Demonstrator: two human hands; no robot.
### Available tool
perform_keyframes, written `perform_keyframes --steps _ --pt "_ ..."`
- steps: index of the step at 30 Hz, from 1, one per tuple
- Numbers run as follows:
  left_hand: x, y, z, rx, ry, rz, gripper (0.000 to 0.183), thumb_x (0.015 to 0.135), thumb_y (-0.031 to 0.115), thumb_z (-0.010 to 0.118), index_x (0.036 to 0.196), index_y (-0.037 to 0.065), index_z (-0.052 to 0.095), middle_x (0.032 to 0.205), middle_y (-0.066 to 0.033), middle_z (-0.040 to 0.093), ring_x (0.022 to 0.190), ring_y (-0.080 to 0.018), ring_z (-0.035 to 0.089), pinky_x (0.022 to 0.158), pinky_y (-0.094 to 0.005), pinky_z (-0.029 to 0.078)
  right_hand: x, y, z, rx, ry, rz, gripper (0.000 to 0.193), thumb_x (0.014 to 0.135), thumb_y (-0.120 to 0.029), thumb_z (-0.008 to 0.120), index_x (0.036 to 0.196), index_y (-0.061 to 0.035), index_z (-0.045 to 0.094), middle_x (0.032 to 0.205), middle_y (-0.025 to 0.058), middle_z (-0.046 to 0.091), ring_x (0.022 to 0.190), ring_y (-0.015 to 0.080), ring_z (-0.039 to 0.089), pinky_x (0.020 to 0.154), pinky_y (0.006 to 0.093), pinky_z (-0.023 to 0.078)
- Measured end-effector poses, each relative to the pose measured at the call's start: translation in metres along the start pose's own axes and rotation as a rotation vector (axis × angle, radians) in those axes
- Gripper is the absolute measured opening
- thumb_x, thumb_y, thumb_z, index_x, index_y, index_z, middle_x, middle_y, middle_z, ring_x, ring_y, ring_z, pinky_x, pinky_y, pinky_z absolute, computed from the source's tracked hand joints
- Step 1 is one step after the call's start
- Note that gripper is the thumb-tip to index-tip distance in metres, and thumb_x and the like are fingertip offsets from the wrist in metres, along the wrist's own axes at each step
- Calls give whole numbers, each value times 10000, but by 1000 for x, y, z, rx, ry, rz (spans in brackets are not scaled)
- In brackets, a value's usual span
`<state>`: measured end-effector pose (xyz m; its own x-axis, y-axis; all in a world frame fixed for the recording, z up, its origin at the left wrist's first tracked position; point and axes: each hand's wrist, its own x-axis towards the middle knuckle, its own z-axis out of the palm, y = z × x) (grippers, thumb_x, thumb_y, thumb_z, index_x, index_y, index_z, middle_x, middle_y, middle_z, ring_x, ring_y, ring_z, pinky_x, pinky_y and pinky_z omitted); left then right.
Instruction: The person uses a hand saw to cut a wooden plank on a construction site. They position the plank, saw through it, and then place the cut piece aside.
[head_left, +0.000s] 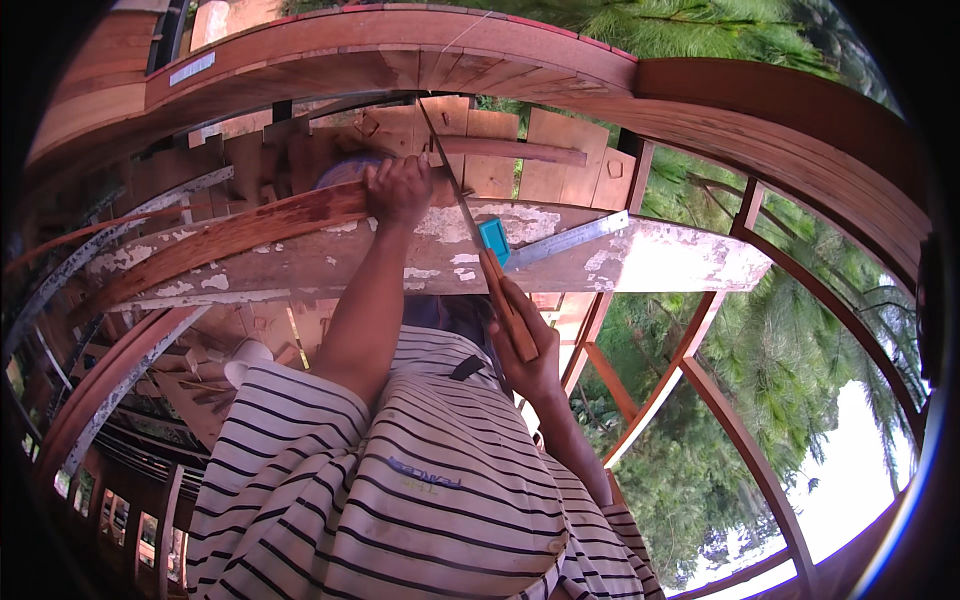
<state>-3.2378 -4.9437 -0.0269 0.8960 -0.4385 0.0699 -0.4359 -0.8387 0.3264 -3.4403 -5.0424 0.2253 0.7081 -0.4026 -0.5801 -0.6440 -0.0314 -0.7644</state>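
The left forearm (362, 310) points toward 12 o'clock, leaning slightly to 1, and ends in the left hand (398, 190), whose back faces up. Its fingers are clamped over a reddish-brown wooden board (255, 228), close to the board's right end; from the hand the board runs off between 8 and 9 o'clock, curving in this wide view, over a paint-flaked plank tabletop (690, 248).

Lower, at 4 to 5 o'clock from the left hand, the right hand (532, 352) has its fingers wrapped around the wooden handle of a handsaw (452, 172). The right forearm (577, 440) slants up toward 11 o'clock, and the saw's narrow blade follows that line, passing just beside the left hand at the board's right end. Whether its teeth touch the wood cannot be told.

At 4 o'clock from the left hand, a turquoise-handled try square (493, 243) lies on the tabletop, its metal rule pointing to 2 o'clock.
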Motion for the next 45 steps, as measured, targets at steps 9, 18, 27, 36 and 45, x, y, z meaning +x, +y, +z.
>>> perform_keyframes --steps 9,18,27,36,45 --pt "-1 2 -7 -7 -22 -11 327 1005 328 522 833 133 719 806 -62 716 817 -256 669 790 -468 440 -13 21 -6 -93 47 -161 548 920 -21 698 1444 -19 536 1285 212 693 1119 243 716 895 311 558" --pt "-1 -2 -2 40 -7 -18 318 993 318 540 797 139 714 781 -61 714 807 -254 666 794 -464 442 -81 8 -31 -98 -8 -18 557 932 -68 734 1428 66 519 1224 209 706 1007 194 699 894 310 550" --pt "-2 -1 -1 10 16 10 306 989 312 553 791 137 708 772 -54 705 788 -257 659 786 -467 436 40 31 17 -9 52 -115 548 943 -33 666 1462 27 500 1294 189 678 1158 234 664 998 317 499" --pt "-6 0 -3 -23 18 -8 326 998 318 551 792 118 705 792 -50 694 775 -261 656 735 -457 433 -114 3 -34 -172 38 17 498 945 -80 709 1392 66 546 1252 246 690 1139 269 705 946 353 563" --pt "4 0 0 -30 59 13 337 1003 320 539 784 126 705 800 -49 705 783 -266 657 765 -460 437 39 36 20 -45 90 -262 564 933 -4 657 1476 -23 504 1309 215 677 1155 249 697 933 301 525"
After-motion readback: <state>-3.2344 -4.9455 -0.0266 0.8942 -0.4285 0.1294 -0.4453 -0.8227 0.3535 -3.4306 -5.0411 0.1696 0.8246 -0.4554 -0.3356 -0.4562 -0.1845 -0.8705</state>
